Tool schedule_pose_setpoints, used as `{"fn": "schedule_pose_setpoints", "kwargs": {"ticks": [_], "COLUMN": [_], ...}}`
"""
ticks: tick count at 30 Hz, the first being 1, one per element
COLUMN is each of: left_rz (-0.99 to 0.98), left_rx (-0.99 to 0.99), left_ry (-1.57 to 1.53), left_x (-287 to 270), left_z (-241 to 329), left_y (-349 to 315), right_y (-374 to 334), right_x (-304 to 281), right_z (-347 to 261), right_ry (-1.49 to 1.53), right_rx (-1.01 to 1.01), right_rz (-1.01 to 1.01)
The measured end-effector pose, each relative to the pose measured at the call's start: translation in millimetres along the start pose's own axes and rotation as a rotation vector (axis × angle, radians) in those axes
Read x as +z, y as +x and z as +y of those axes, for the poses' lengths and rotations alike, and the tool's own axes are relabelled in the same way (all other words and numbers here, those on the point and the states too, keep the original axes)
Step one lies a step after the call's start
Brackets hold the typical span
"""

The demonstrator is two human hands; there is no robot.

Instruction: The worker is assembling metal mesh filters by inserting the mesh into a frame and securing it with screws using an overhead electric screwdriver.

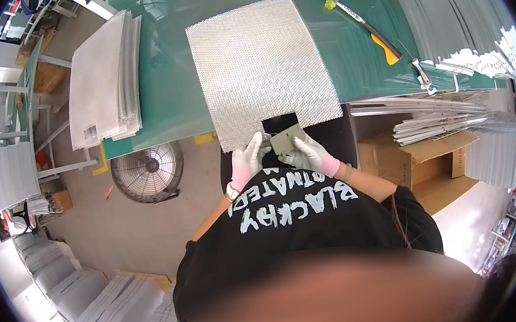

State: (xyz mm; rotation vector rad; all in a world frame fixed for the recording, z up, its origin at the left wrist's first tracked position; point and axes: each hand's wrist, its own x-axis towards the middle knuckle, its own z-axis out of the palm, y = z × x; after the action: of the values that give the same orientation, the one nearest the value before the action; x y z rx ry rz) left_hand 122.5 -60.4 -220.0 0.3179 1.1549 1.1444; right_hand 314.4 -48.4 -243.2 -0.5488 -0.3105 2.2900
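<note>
Both of my hands wear pale gloves with pink cuffs and meet at the table's near edge. My right hand (308,155) is closed on a small greyish-green flat plate (287,140), held tilted. At the plate's left edge is my left hand (248,159), its fingers bent; whether it grips something small there is hard to make out. Just beyond them lies a silvery metal mesh panel (261,62) with a square notch cut in its near edge. That panel overhangs the table edge toward me.
On the green table (167,64) a stack of mesh panels (104,82) lies left. A hammer (366,26) and a small hand tool (422,74) lie right, near stacked grey strips (453,9). Below are a floor fan (148,170) and an open cardboard box (415,165).
</note>
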Motion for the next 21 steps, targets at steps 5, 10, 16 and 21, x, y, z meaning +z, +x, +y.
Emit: {"fn": "schedule_pose_setpoints", "kwargs": {"ticks": [5, 10, 16, 21], "left_rz": [0.116, 0.117, 0.173, 0.2], "left_rx": [-0.049, -0.011, 0.017, -0.019], "left_ry": [-0.064, 0.006, -0.007, -0.008], "left_x": [8.8, 12.7, 12.3, 20.6], "left_z": [3.8, -8.2, -14.3, -7.2], "left_y": [-0.3, 4.6, 2.8, -4.8], "right_y": [2.0, 6.2, -0.2, -0.5], "right_x": [-3.8, 1.4, 28.8, 28.5], "right_z": [-3.3, -4.7, -8.8, -12.8], "right_ry": [-0.028, -0.235, -0.517, -0.473], "right_rx": [-0.027, -0.115, -0.231, -0.221], "right_rz": [-0.036, 0.181, 0.455, 0.413]}}
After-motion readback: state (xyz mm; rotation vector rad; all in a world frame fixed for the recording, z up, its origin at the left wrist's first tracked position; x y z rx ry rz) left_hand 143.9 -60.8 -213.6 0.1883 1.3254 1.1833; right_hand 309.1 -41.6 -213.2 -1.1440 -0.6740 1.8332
